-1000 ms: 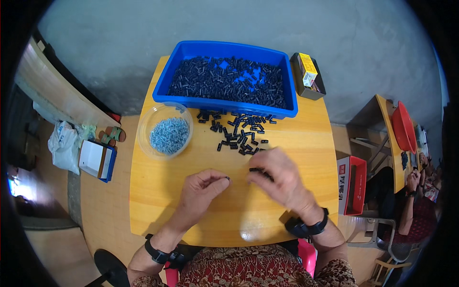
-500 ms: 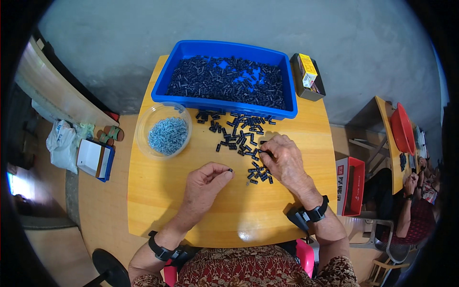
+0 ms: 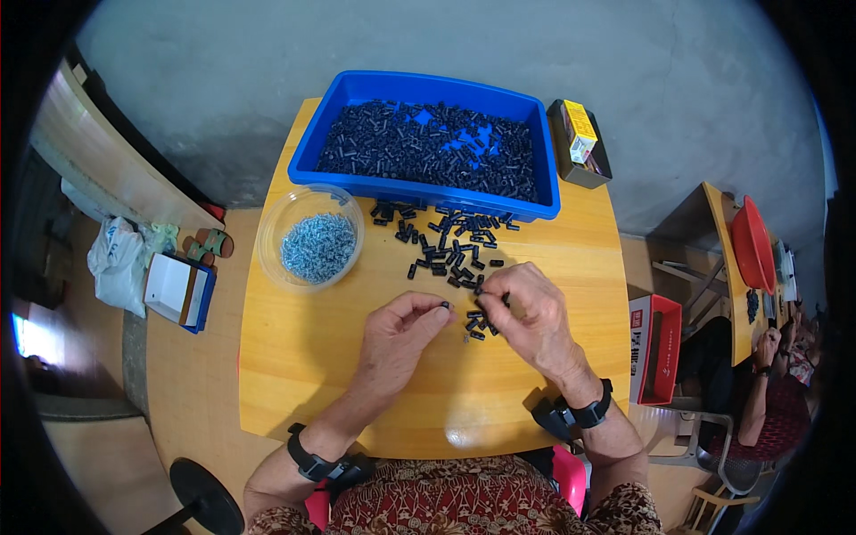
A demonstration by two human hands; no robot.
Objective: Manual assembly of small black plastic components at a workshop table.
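Note:
My left hand [image 3: 394,342] pinches a small black part [image 3: 445,305] between thumb and forefinger, above the middle of the table. Opposite it, my right hand [image 3: 533,318] is closed in a pinch on another small black piece [image 3: 481,292], mostly covered by the fingers. Loose black cylindrical parts [image 3: 437,254] lie scattered on the wood beyond and between both hands. At the far side stands a blue tub [image 3: 423,185] holding a great heap of the same black parts. Left of the scatter is a round clear bowl [image 3: 266,234] with small silvery screws [image 3: 318,249].
The yellow wooden table [image 3: 294,374] carries a dark box [image 3: 571,169] with a yellow carton [image 3: 580,132] at its far right corner. A red and white box [image 3: 658,352] stands right of the table. Farther right, another person [image 3: 758,415] sits at a second table with a red basin [image 3: 752,245].
My right hand has drawn back slightly from the scattered parts with a piece in its fingers. My left hand has moved right and a little away from me, narrowing the gap between them.

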